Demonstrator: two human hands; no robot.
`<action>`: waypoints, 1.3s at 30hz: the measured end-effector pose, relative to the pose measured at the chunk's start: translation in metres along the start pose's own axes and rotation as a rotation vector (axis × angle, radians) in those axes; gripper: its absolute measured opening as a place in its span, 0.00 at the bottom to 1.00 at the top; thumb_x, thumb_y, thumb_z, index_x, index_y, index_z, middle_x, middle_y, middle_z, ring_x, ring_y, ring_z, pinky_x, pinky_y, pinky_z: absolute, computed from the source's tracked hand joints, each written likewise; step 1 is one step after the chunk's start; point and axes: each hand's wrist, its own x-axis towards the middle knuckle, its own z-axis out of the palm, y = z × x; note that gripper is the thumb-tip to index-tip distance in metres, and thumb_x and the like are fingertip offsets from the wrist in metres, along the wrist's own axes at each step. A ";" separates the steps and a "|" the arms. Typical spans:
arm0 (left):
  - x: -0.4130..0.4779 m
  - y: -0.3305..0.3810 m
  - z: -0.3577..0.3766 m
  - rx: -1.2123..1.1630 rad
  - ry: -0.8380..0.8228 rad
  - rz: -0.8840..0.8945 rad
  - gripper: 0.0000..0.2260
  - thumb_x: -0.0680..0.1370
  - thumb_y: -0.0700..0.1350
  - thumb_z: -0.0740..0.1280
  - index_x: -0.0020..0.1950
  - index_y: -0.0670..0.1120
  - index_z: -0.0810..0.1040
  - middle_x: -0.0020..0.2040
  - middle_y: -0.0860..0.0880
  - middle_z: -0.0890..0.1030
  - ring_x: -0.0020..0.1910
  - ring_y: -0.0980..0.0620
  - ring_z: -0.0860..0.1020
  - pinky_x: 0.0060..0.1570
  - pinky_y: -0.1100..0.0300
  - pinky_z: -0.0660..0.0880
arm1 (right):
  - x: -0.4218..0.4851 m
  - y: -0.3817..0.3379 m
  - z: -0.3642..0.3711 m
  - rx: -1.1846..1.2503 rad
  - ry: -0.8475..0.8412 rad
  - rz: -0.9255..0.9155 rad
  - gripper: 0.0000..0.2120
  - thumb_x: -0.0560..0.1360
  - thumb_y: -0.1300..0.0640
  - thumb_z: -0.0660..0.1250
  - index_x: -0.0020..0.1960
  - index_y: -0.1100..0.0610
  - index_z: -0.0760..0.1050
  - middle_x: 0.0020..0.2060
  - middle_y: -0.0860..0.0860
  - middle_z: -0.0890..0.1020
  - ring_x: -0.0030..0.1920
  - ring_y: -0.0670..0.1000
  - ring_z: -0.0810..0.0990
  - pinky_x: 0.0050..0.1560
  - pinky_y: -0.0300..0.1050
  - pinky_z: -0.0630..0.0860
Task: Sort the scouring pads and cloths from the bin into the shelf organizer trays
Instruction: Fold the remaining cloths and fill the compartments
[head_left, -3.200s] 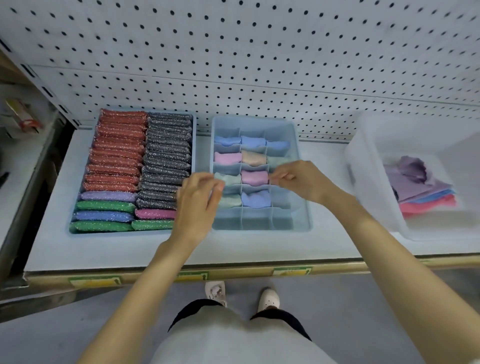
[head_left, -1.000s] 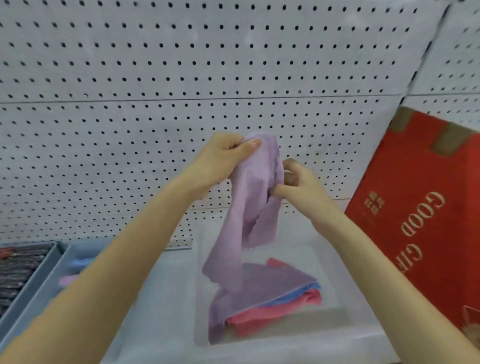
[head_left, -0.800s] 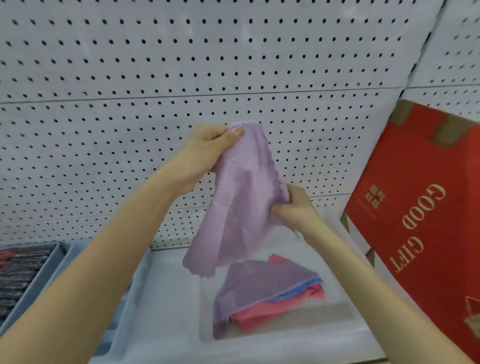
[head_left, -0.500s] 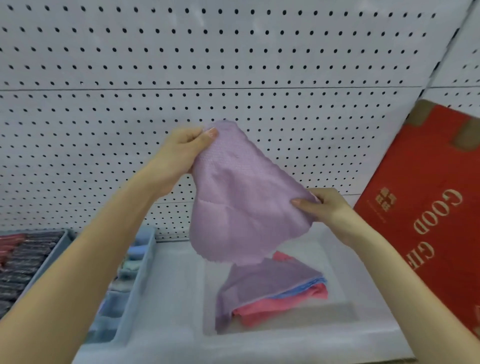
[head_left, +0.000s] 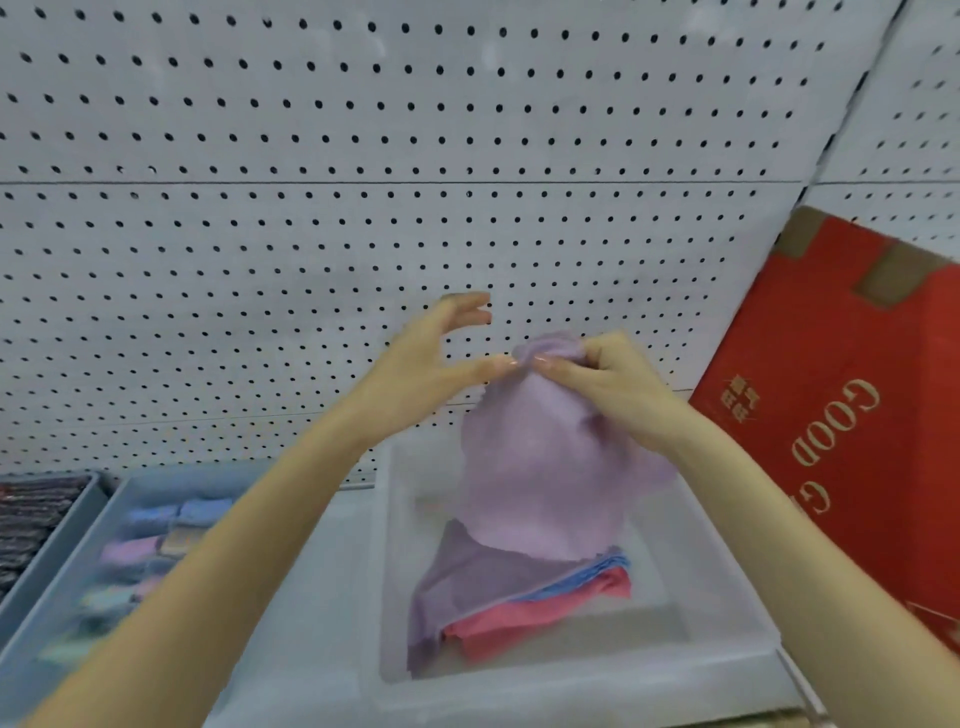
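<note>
A lilac cloth (head_left: 540, 467) hangs folded over above the clear plastic bin (head_left: 571, 691). My right hand (head_left: 608, 384) pinches its top edge. My left hand (head_left: 431, 364) is just left of that edge with its fingers spread and its thumb tip near the cloth, gripping nothing. In the bin lies a stack of purple, blue and pink cloths (head_left: 498, 587). The blue divided organizer tray (head_left: 57, 587), lower left, holds rolled cloths (head_left: 156, 530) in several compartments. Scouring pads (head_left: 31, 519) show at the far left edge in their own tray.
A white pegboard wall (head_left: 363, 156) rises right behind the shelf. A red cardboard box (head_left: 852, 415) leans on the right, close to the bin. A strip of bare white shelf lies between the organizer tray and the bin.
The cloth was stretched open between both hands; now my left hand has let go of its corner and my right hand holds the gathered top. The hands have come together.
</note>
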 end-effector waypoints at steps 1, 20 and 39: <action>0.001 0.005 0.008 -0.066 -0.103 -0.042 0.26 0.75 0.51 0.71 0.71 0.51 0.68 0.63 0.57 0.78 0.64 0.63 0.74 0.64 0.65 0.70 | 0.002 -0.007 0.002 -0.029 -0.044 -0.024 0.24 0.73 0.46 0.69 0.37 0.68 0.76 0.29 0.57 0.69 0.33 0.49 0.64 0.36 0.42 0.62; -0.002 0.017 0.003 -0.066 0.146 0.085 0.19 0.79 0.42 0.66 0.34 0.35 0.64 0.31 0.48 0.61 0.31 0.52 0.60 0.31 0.61 0.57 | -0.044 0.083 -0.021 0.086 -0.378 0.263 0.42 0.61 0.41 0.79 0.51 0.77 0.71 0.56 0.74 0.74 0.50 0.51 0.77 0.63 0.60 0.69; -0.021 -0.050 0.037 -0.220 0.466 -0.118 0.13 0.75 0.40 0.71 0.31 0.47 0.75 0.28 0.57 0.72 0.30 0.58 0.69 0.38 0.58 0.67 | -0.015 0.037 0.008 0.207 0.118 0.229 0.08 0.77 0.64 0.66 0.45 0.68 0.81 0.38 0.64 0.79 0.40 0.52 0.74 0.43 0.47 0.69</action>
